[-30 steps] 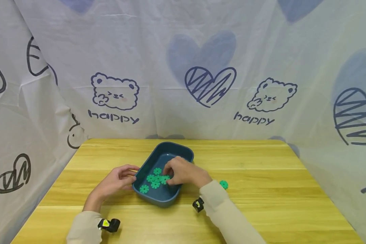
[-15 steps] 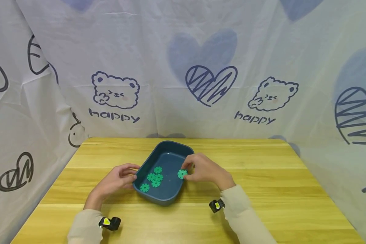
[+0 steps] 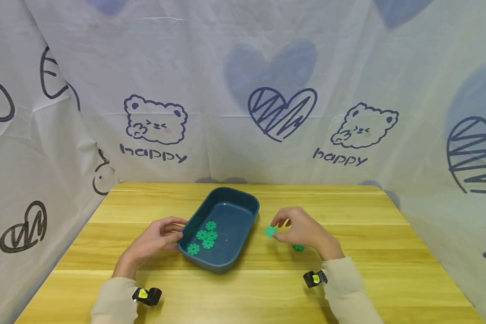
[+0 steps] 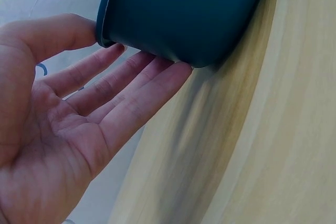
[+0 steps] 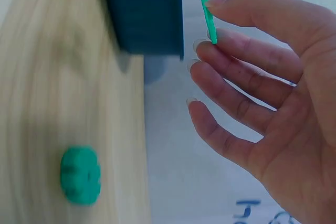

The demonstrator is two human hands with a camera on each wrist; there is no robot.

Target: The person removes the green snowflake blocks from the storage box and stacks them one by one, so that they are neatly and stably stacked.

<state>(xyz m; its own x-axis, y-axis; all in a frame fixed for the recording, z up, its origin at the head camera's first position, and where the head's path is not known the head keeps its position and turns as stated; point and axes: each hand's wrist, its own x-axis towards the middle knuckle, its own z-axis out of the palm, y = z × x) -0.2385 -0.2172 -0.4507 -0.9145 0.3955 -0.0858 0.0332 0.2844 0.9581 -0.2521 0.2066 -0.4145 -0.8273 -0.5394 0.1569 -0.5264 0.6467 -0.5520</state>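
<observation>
In the head view a dark blue bin [image 3: 215,265] sits on the table, with several green notched discs [image 3: 208,243] lying flat inside near its left side. My left hand [image 3: 155,240] touches the bin's left side. In the left wrist view its fingers [image 4: 128,95] lie nearly straight against the outer wall, the thumb at the rim. To the right of the bin, my right hand [image 3: 303,228] pinches one green notched disc [image 5: 208,17] between thumb and fingertips, above the table. Below that hand lies more green [image 5: 80,176], thick like stacked discs, partly hidden in the head view.
The wooden table [image 3: 243,297] has its far edge against a white cloth [image 3: 210,67] printed with hearts and bears. A black wrist camera [image 3: 147,296] is strapped at the left sleeve, another black wrist camera [image 3: 313,279] at the right.
My right hand has lifted a green disc out of the bin and carried it right, past the rim, over the table. My left hand stays at the bin's side.
</observation>
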